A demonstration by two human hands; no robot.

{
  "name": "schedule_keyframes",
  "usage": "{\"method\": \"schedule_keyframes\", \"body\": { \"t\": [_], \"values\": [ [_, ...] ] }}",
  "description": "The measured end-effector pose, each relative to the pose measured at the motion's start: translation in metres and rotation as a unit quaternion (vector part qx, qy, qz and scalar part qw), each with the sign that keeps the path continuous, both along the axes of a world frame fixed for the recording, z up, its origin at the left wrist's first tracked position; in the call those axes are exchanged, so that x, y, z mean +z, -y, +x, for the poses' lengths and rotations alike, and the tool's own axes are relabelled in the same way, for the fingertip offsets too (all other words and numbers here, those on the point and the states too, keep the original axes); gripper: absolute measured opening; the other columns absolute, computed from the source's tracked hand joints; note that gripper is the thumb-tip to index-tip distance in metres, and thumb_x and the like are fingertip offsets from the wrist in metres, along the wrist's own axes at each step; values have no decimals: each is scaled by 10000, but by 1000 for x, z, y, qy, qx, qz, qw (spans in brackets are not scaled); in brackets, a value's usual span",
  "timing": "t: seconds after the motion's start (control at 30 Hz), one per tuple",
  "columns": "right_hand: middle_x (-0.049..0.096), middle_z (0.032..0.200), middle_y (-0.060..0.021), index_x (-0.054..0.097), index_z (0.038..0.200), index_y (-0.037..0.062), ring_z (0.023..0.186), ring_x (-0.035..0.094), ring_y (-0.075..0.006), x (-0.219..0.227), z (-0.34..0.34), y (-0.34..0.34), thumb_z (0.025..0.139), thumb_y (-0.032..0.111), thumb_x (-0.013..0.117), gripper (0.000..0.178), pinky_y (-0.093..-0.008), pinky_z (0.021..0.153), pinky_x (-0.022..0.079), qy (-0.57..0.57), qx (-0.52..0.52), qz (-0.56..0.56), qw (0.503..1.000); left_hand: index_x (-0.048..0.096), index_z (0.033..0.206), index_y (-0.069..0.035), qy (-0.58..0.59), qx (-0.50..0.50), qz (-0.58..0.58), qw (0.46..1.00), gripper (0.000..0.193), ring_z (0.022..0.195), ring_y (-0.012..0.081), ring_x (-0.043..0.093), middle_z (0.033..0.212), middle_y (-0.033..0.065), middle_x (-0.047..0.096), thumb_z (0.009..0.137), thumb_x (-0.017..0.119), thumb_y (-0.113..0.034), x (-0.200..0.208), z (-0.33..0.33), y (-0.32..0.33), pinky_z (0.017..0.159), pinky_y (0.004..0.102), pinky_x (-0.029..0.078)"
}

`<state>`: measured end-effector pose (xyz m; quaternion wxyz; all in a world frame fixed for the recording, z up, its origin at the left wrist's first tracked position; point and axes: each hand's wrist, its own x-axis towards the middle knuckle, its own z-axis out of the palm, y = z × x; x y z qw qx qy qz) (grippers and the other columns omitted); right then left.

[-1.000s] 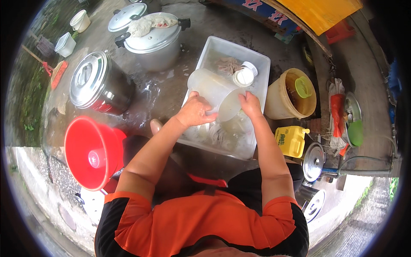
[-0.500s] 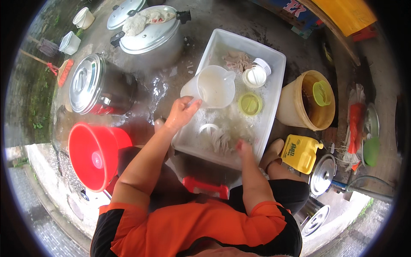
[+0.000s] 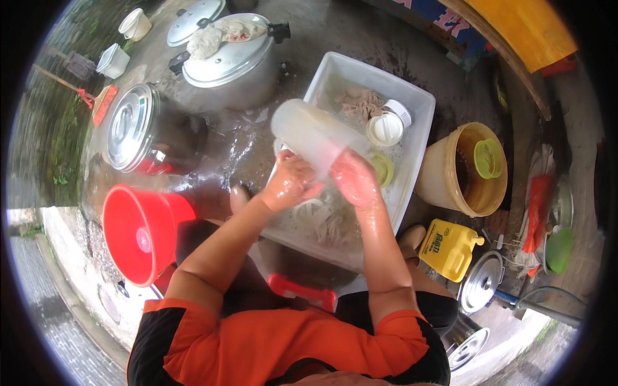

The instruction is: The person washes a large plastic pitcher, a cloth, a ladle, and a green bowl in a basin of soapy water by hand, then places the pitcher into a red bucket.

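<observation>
A translucent plastic jug (image 3: 315, 128) is tilted on its side above the large white tub (image 3: 421, 138). My left hand (image 3: 293, 183) is closed on its near side. My wet right hand (image 3: 355, 180) grips it at the right end, the fingers partly hidden by the cloudy wall. Soapy water in the tub holds a brownish cloth (image 3: 360, 103), a white round lid (image 3: 386, 128), a white jar-shaped piece (image 3: 399, 112), and a yellow-green lid (image 3: 383, 168) partly behind my right hand. Below my hands lies a pale, stringy cloth (image 3: 331, 226).
A red basin (image 3: 129, 235) stands left, with a lidded steel pot (image 3: 132, 128) beyond it. At the back is a large pressure cooker (image 3: 228, 67). A beige bucket (image 3: 473, 193) and a yellow jerrycan (image 3: 449, 249) are right of the tub; the floor (image 3: 238, 141) is wet.
The jug has tipped over sideways, its mouth swinging toward the right. My right hand has risen out of the tub water to the jug, and my left hand has shifted slightly right.
</observation>
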<state>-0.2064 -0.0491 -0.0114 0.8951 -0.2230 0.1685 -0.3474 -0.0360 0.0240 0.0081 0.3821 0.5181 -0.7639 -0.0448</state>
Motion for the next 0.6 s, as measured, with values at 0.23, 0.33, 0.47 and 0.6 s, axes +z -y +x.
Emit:
{"method": "schedule_keyframes", "body": {
  "t": [0.23,0.33,0.47,0.6],
  "values": [
    [482,1280,-101,476,1261,19,1178,461,-222,-2,49,9,900,273,502,442,-305,979,356,-360,190,-504,761,555,638,-98,10,-27,42,999,226,682,228,517,653,37,527,686,686,-276,1,-7,-29,704,388,325],
    [488,1277,-102,478,1261,24,1175,465,-226,-9,53,-5,898,268,500,437,-313,975,361,-311,221,-403,832,533,594,-89,-26,-54,39,997,264,658,242,511,636,53,512,706,661,-291,2,-20,-46,703,386,329],
    [496,1274,-104,480,1261,31,1171,471,-231,-21,71,-39,897,262,497,431,-324,970,368,-237,169,-230,929,517,565,-86,-55,-40,66,995,303,621,250,501,603,67,496,715,648,-314,-2,-19,-58,708,386,328],
    [503,1270,-106,483,1261,38,1167,477,-235,-31,78,-37,895,255,495,425,-335,965,374,-289,175,-278,899,536,577,-77,-58,-7,78,995,310,611,261,503,586,84,492,718,647,-330,-7,3,-62,687,379,350]
  ]
}}
